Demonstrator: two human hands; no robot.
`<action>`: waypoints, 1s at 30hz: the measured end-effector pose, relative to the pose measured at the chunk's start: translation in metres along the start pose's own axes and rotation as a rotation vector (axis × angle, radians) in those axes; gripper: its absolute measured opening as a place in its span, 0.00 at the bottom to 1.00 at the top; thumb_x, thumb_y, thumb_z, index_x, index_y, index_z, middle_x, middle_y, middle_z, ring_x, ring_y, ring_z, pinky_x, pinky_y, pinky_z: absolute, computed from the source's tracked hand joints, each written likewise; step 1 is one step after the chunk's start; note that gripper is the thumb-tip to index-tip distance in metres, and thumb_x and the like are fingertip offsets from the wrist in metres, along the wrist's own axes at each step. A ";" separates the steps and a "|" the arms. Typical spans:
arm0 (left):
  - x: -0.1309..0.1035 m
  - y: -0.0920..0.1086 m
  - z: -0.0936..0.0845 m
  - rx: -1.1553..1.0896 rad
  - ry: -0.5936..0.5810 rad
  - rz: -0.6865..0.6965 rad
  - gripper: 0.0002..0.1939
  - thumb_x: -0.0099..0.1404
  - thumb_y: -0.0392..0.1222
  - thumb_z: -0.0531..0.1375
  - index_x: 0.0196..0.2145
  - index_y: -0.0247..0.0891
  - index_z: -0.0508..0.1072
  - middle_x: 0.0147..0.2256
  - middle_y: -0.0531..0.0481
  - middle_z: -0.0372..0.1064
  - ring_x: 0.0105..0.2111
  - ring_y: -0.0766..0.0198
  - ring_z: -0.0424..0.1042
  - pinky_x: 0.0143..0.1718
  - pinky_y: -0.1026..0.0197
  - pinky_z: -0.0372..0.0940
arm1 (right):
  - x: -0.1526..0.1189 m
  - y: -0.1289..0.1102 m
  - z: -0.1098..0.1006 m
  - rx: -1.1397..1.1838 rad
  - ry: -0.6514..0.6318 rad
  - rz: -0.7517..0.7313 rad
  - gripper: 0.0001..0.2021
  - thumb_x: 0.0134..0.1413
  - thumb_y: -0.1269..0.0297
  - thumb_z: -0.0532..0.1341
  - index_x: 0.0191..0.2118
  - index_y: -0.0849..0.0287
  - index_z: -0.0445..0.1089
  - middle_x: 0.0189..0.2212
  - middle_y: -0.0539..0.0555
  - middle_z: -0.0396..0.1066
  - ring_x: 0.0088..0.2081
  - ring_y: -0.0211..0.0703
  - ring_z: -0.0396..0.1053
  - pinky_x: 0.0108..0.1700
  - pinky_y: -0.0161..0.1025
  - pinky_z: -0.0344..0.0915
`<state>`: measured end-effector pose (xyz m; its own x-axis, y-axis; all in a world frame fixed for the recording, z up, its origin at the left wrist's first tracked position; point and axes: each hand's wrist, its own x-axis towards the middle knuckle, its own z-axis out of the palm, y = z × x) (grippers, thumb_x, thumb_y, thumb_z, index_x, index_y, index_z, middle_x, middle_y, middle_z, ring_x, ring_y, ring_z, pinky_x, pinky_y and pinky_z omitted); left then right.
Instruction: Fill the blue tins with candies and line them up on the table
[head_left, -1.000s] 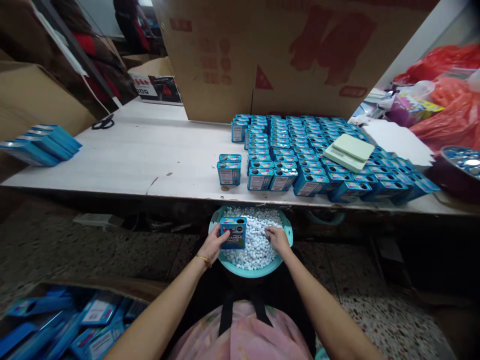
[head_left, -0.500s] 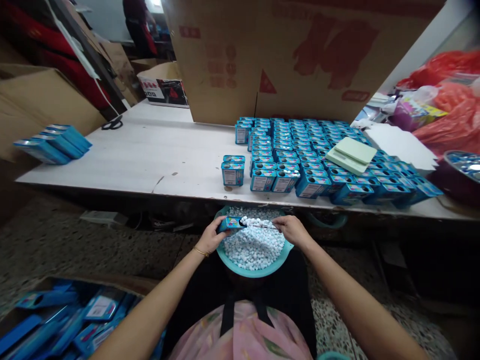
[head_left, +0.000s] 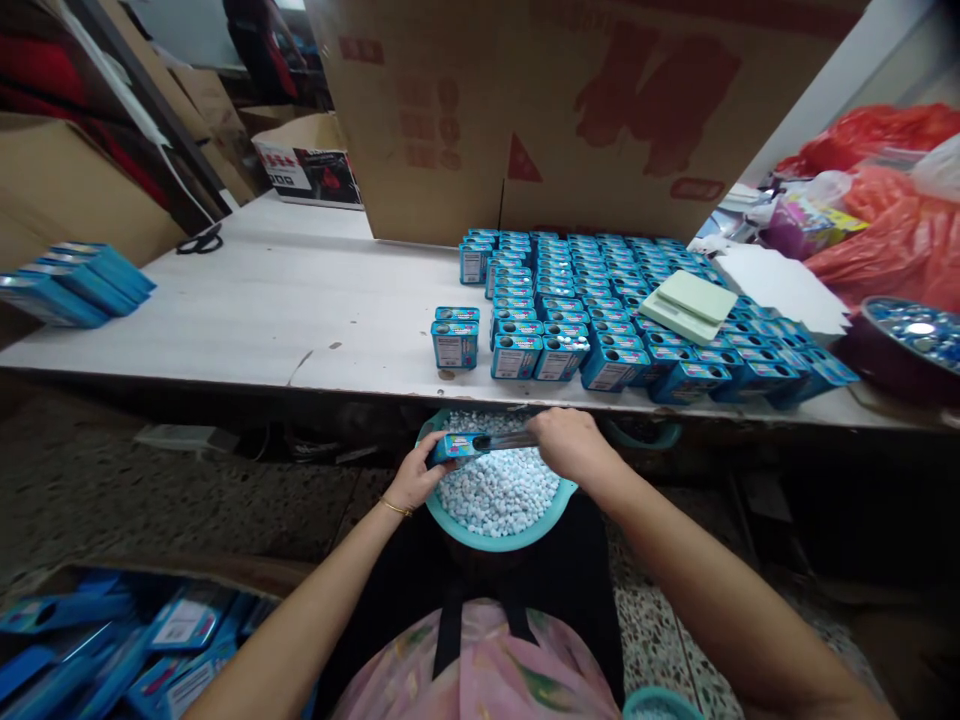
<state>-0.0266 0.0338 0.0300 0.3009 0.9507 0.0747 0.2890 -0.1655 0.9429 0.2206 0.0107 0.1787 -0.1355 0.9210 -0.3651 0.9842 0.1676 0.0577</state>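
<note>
My left hand [head_left: 415, 477] is closed around a small blue tin [head_left: 456, 447], tilted on its side with its dark opening facing right. My right hand [head_left: 570, 442] grips a narrow metal scoop [head_left: 511, 440], whose tip sits at the tin's opening; no pellets show on the scoop. Both are held over a turquoise basin [head_left: 499, 544] resting at my lap, full of small white and pale blue pellets [head_left: 495, 497]. On the table edge just beyond, a pair of blue tins [head_left: 455, 345] stands apart from packed rows of similar tins [head_left: 559, 310]. White pellets top one front tin [head_left: 561, 358].
A pale green scale [head_left: 688, 305] rests on the tins. Behind stands a large cardboard box [head_left: 450, 110]. Leaning tins [head_left: 75, 285] and scissors [head_left: 201, 240] lie at left. Lower left, a carton holds loose tins [head_left: 180, 620]. A purple bowl [head_left: 862, 345] is at right. A person [head_left: 259, 45] stands far back.
The pellets that lay along the scoop are gone from it. My right hand has risen and turned over, moving slightly left, with the scoop against the tin. The view has shifted slightly.
</note>
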 end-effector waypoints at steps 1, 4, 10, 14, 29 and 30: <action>-0.001 0.000 -0.002 -0.059 0.022 -0.032 0.24 0.49 0.44 0.61 0.45 0.37 0.65 0.41 0.48 0.67 0.43 0.56 0.65 0.51 0.51 0.56 | -0.006 0.013 0.008 0.011 0.031 0.015 0.17 0.50 0.72 0.49 0.42 0.53 0.68 0.40 0.56 0.69 0.42 0.46 0.66 0.40 0.38 0.57; -0.005 -0.007 -0.003 -0.332 0.097 -0.169 0.24 0.48 0.44 0.63 0.44 0.37 0.66 0.41 0.48 0.68 0.44 0.57 0.66 0.50 0.51 0.58 | -0.018 0.048 0.050 0.060 0.052 0.108 0.18 0.51 0.72 0.48 0.42 0.48 0.68 0.40 0.53 0.70 0.41 0.44 0.66 0.37 0.36 0.57; 0.001 -0.022 0.023 -0.816 0.087 -0.426 0.27 0.50 0.44 0.63 0.47 0.39 0.62 0.41 0.46 0.68 0.40 0.59 0.70 0.45 0.50 0.63 | 0.010 0.024 0.141 0.297 0.058 0.192 0.19 0.53 0.73 0.46 0.46 0.50 0.65 0.40 0.53 0.69 0.40 0.39 0.66 0.37 0.32 0.57; 0.010 -0.019 0.046 -0.872 0.084 -0.448 0.27 0.49 0.44 0.64 0.47 0.39 0.62 0.42 0.44 0.68 0.40 0.58 0.70 0.44 0.51 0.64 | 0.047 -0.009 0.166 0.500 0.178 0.166 0.19 0.53 0.72 0.46 0.45 0.51 0.67 0.42 0.52 0.69 0.42 0.39 0.65 0.40 0.32 0.57; -0.006 -0.008 -0.014 -0.253 0.076 -0.163 0.22 0.50 0.44 0.62 0.43 0.38 0.65 0.39 0.49 0.68 0.41 0.59 0.67 0.48 0.53 0.59 | 0.046 0.027 0.149 0.933 0.316 0.045 0.15 0.50 0.63 0.51 0.39 0.61 0.72 0.31 0.53 0.73 0.30 0.39 0.69 0.35 0.35 0.64; -0.004 -0.007 -0.015 -0.172 0.052 -0.128 0.21 0.50 0.45 0.61 0.43 0.38 0.66 0.39 0.49 0.68 0.41 0.59 0.66 0.48 0.53 0.59 | 0.041 0.029 0.139 0.932 0.314 0.028 0.15 0.50 0.63 0.51 0.39 0.61 0.72 0.31 0.53 0.73 0.30 0.39 0.68 0.35 0.34 0.63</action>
<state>-0.0438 0.0349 0.0282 0.2235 0.9740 -0.0369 0.1611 0.0004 0.9869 0.2598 0.0050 0.0363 -0.0019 0.9946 -0.1042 0.6651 -0.0765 -0.7428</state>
